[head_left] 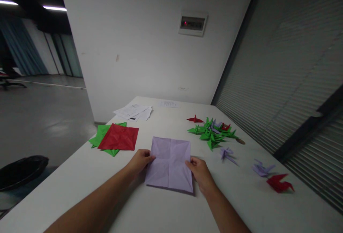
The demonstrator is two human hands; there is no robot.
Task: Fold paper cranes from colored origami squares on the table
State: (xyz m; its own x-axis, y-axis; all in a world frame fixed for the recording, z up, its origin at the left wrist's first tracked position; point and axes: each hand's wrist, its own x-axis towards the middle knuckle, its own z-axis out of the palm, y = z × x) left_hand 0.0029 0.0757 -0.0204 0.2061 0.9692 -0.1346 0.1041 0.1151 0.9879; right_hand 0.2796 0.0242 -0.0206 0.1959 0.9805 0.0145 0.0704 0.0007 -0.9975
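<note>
A creased square of lilac origami paper (168,165) is spread out just above the white table (128,211), its fold lines crossing at the middle. My left hand (140,161) pinches its left edge between thumb and fingers. On the opposite edge, my right hand (198,170) grips the paper with the thumb on top. Left of the paper, a red creased sheet (119,137) lies over several green sheets (102,133). To the right, a lilac paper crane (226,153) rests near a pile of mostly green paper cranes (211,131).
Another lilac crane (262,168) and a red crane (280,183) sit by the right edge, and one red crane (195,119) lies farther back. Printed papers (134,111) are at the back left. A black-lined bin (23,170) stands left of the table; blinds (294,83) border the right.
</note>
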